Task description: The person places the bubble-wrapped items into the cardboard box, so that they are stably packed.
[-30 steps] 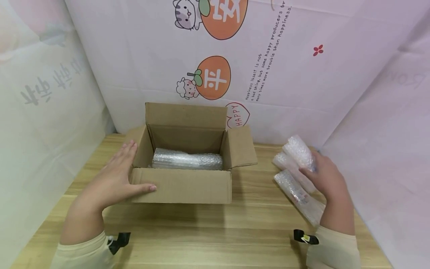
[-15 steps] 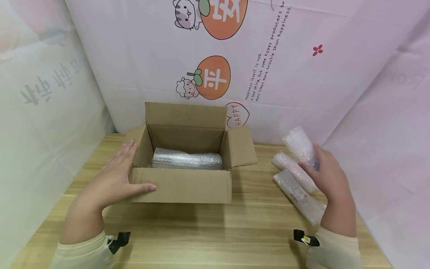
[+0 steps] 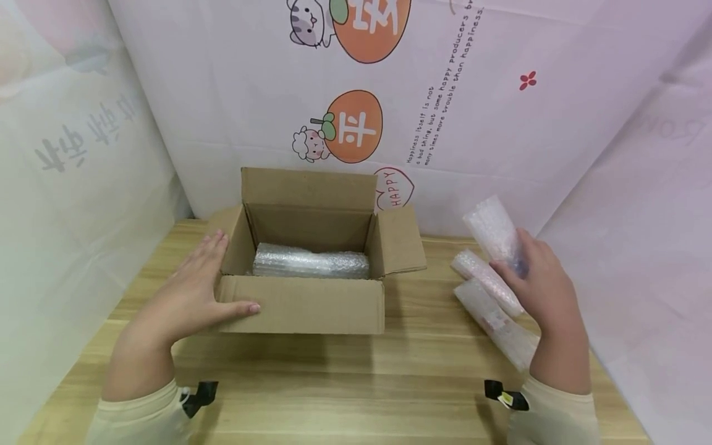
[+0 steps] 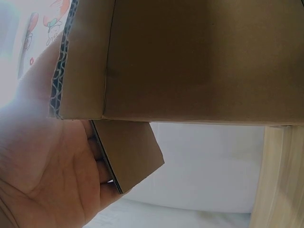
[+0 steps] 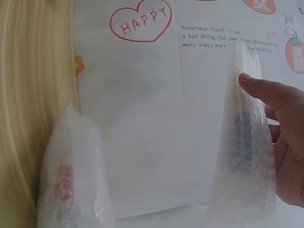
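Observation:
My left hand (image 3: 189, 290) lies along the near left corner of an open cardboard box (image 3: 311, 225). Its thumb stretches over the front flap (image 3: 328, 306); in the left wrist view its straight fingers pass behind the side flap (image 4: 128, 152). A silvery bubble-wrapped roll (image 3: 311, 262) lies across the box. Over at the right, my right hand (image 3: 542, 281) grips a bubble-wrapped package (image 3: 494, 225) between thumb and fingers, tilted and raised. Something dark blue (image 5: 241, 142) shows through its wrap. Two more bubble-wrapped packages, one pinkish (image 3: 486, 281) and one clear (image 3: 495, 324), lie beneath that hand.
The box stands on a wood-grain table (image 3: 356, 395) with its flaps spread outward. A white printed cloth (image 3: 222, 93) rises right behind it, and more cloth hangs at left and right. The box's right flap (image 3: 402, 241) sticks out toward the packages.
My right hand has lifted its bubble-wrapped package up and away from the two others, which stay on the table. The left hand and the box have stayed put.

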`<state>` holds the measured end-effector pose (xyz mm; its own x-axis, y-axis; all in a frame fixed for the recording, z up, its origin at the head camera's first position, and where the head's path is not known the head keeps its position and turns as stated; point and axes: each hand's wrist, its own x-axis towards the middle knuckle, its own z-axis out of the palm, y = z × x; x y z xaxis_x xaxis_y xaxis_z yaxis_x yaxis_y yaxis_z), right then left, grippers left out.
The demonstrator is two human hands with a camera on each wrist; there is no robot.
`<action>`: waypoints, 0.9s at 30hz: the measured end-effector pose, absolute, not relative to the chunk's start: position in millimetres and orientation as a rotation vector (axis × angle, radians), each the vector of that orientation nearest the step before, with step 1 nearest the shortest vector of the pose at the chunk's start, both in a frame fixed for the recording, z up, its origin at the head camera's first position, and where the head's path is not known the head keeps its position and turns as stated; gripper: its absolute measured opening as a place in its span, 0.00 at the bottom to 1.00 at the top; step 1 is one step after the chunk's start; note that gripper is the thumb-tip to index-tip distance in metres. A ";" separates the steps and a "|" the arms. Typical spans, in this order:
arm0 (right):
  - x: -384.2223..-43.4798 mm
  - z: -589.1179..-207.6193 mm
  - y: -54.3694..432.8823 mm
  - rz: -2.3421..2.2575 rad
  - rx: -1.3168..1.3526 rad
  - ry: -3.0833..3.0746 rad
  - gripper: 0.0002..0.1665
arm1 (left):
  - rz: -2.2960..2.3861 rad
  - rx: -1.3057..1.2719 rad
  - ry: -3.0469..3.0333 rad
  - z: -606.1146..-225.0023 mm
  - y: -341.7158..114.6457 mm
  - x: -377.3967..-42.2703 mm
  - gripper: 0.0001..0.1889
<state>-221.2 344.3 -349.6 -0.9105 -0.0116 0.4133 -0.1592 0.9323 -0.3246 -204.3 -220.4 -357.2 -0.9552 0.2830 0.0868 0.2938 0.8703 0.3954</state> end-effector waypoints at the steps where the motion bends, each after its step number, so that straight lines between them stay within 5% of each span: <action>1: -220.5 -348.4 342.0 0.501 0.133 -2.669 0.48 | -0.648 -0.457 -3.018 -357.7 -220.2 -204.0 0.69; 27: -243.3 -263.0 278.0 0.354 0.548 -2.617 0.48 | -0.651 -0.472 -2.993 -358.8 -221.4 -203.5 0.70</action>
